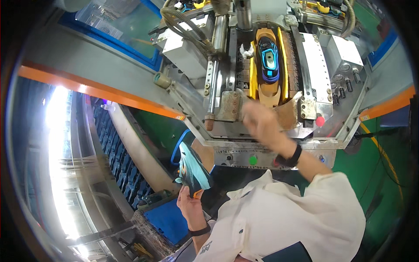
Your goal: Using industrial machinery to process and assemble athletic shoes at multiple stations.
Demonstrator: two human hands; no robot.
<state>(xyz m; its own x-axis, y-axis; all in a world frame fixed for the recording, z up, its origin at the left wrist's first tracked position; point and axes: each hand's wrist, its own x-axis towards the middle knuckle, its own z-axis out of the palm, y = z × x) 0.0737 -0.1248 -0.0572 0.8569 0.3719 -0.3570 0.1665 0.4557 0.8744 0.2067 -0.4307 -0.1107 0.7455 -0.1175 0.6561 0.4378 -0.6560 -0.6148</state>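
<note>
My left hand pinches the lower end of a teal and black shoe upper with orange details, held up left of the machine's front. Out over the front of the press machine reaches my right hand, blurred, so I cannot tell how its fingers are set. Just beyond that hand, a black shoe with a bright blue collar lies in the machine between two yellow pads, on a tan base.
A green button is on the front panel, and a red knob is at the machine's right corner. To the left, a conveyor runs past a bright light. A blue board lies beside my left hand. Gauges line the right box.
</note>
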